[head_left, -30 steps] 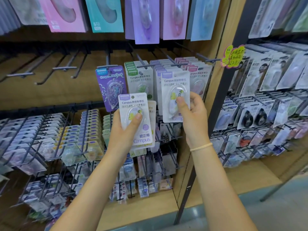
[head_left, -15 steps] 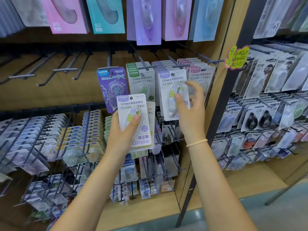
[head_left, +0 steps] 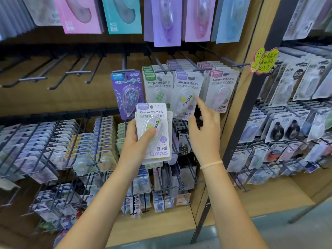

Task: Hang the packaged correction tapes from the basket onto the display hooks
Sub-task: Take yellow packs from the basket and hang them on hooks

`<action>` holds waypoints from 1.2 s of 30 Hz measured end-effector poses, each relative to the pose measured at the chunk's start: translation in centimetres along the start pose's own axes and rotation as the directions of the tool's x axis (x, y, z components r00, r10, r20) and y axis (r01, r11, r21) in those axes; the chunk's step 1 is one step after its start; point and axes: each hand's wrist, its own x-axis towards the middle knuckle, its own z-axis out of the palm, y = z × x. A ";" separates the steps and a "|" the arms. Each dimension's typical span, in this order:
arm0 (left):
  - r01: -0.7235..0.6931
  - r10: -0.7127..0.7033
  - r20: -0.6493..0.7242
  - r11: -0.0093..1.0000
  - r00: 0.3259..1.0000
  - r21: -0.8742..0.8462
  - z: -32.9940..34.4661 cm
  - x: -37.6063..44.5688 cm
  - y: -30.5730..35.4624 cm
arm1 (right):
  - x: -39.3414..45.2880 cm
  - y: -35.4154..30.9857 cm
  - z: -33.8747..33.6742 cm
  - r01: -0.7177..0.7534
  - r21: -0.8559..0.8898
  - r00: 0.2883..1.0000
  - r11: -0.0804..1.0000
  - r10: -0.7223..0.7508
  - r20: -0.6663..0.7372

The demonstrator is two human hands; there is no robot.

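My left hand (head_left: 138, 142) grips a small stack of white-and-purple Campus correction tape packs (head_left: 154, 130), thumb across the front one. Above and to the right, a matching pack (head_left: 186, 94) hangs tilted at the front of a display hook (head_left: 188, 68). My right hand (head_left: 204, 130) is just below and right of that pack, fingers spread and holding nothing, apart from it. Green-label packs (head_left: 158, 87) and pink-label packs (head_left: 221, 90) hang on the hooks either side. No basket is in view.
A dark purple pack (head_left: 128, 92) hangs left of the green ones. Several bare hooks (head_left: 77, 72) jut out at the left. Racks of small packs (head_left: 53, 146) fill the lower shelves. A dark upright post (head_left: 251, 97) divides off the right-hand display (head_left: 296, 123).
My right hand has let go of the purple-label pack, which now hangs tilted on its hook, and has dropped down and away with fingers spread. My left hand still grips its stack.
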 end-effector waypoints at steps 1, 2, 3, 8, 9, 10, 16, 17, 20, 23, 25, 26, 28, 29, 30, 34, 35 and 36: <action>-0.003 0.004 0.009 1.000 1.000 -0.020 0.0 0.0 -0.2 | -0.9 -0.5 -0.4 0.031 0.000 0.999 1.000 -0.031 -0.014; -0.008 0.009 0.016 0.999 1.000 -0.034 0.2 -0.1 -0.3 | -1.6 -0.9 -0.7 0.030 0.036 0.999 0.999 -0.031 0.021; -0.018 0.019 0.022 0.999 1.000 -0.042 0.4 -0.2 -0.3 | -2.1 -1.3 -0.8 -0.019 0.101 0.994 0.995 0.008 0.107; -0.089 0.094 0.076 0.994 0.993 -0.061 1.4 -0.9 0.1 | -3.2 -2.5 -1.0 -0.314 0.376 0.898 0.872 0.144 0.415; -0.094 0.099 0.084 0.994 0.992 -0.056 1.6 -1.0 0.2 | -3.2 -2.4 -1.1 -0.315 0.399 0.903 0.861 0.142 0.406; -0.094 0.098 0.092 0.994 0.991 -0.048 1.6 -1.0 0.3 | -3.3 -2.3 -1.2 -0.319 0.421 0.908 0.849 0.146 0.392; -0.071 0.074 0.047 0.996 0.996 -0.055 0.8 -0.8 0.0 | -2.5 -2.0 -1.8 -0.333 0.515 0.934 0.790 0.200 0.296; -0.077 0.078 0.029 0.996 0.996 -0.052 0.7 -0.7 0.1 | -2.2 -2.1 -1.9 -0.322 0.526 0.940 0.788 0.200 0.275; -0.081 0.081 -0.007 0.995 0.997 -0.059 0.5 -0.6 0.3 | -0.4 -2.3 -2.2 -0.256 0.546 0.966 0.798 0.196 0.166; -0.089 0.088 -0.019 0.994 0.996 -0.065 0.5 -0.5 0.5 | 1.4 -2.3 -2.1 -0.235 0.533 0.971 0.813 0.216 0.100; -0.101 0.100 -0.025 0.992 0.995 -0.076 0.5 -0.5 0.7 | 2.2 -2.0 -2.0 -0.235 0.515 0.971 0.824 0.220 0.092; -0.104 0.102 -0.028 0.991 0.994 -0.080 0.5 -0.5 0.7 | 2.4 -2.0 -2.0 -0.232 0.508 0.972 0.830 0.218 0.088; -0.106 0.104 -0.033 0.990 0.994 -0.089 0.5 -0.5 0.7 | 2.5 -1.9 -1.9 -0.221 0.501 0.974 0.837 0.211 0.076; -0.108 0.105 -0.037 0.990 0.994 -0.091 0.6 -0.5 0.7 | 2.5 -1.8 -1.8 -0.214 0.499 0.976 0.840 0.205 0.074; -0.108 0.105 -0.039 0.990 0.994 -0.093 0.6 -0.5 0.7 | 2.5 -1.8 -1.8 -0.210 0.489 0.977 0.847 0.198 0.077; -0.104 0.101 -0.038 0.989 0.994 -0.106 0.8 -0.4 0.7 | 2.8 -1.3 -1.7 -0.200 0.468 0.980 0.861 0.186 0.077; -0.100 0.097 -0.038 0.989 0.995 -0.111 0.8 -0.3 0.7 | 3.0 -1.3 -1.6 -0.197 0.461 0.980 0.865 0.188 0.067; -0.098 0.094 -0.039 0.988 0.995 -0.115 0.8 -0.3 0.8 | 3.3 -1.3 -1.5 -0.196 0.450 0.980 0.872 0.188 0.062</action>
